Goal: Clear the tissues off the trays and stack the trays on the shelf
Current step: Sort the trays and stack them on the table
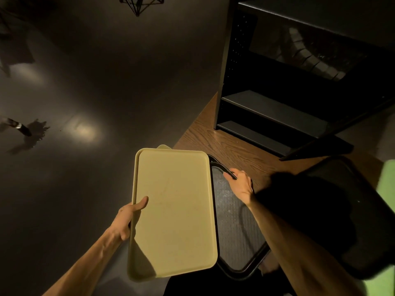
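My left hand [128,218] grips the left edge of a yellow tray [177,210], thumb on its bare top. A second yellow tray's corner [164,146] peeks out from beneath its far end. My right hand [240,184] is closed on the far rim of a black tray [235,231] with a textured surface, which lies partly under the yellow tray's right side. Another black tray [333,221] lies to the right on the wooden table [213,137], over a green tray [386,178]. No tissues are visible. The black shelf unit [277,110] stands at the table's back right.
The dark glossy floor [85,92] fills the left half. A small dark object [20,126] lies on it at far left, and a wire-frame piece [139,3] sits at the top. The shelf boards [267,135] look bare.
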